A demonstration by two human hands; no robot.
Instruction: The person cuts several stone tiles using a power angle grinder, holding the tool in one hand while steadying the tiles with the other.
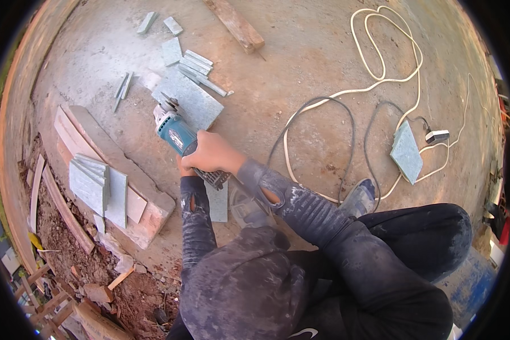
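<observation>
A teal angle grinder (175, 133) is held in both my hands, its metal head pointing away from me. My right hand (214, 152) wraps over the rear of its body. My left hand (184, 168) grips from the left side, partly hidden by the tool and the right hand. The grinder's disc (167, 102) meets the left part of a grey-green stone tile (197, 102) lying flat on the ground; whether it touches or cuts I cannot tell. Pale dust lies beyond the tile. Another tile (217, 203) shows below the grinder, near my foot.
Cut strips (196, 63) and small offcuts lie past the tile. At left, stacked tiles (99, 187) rest on a stone slab (153, 212). A wooden plank (235, 25) lies far off. A cream cable (374, 85) loops at right, near a leaning tile (406, 153) and a socket block (437, 136).
</observation>
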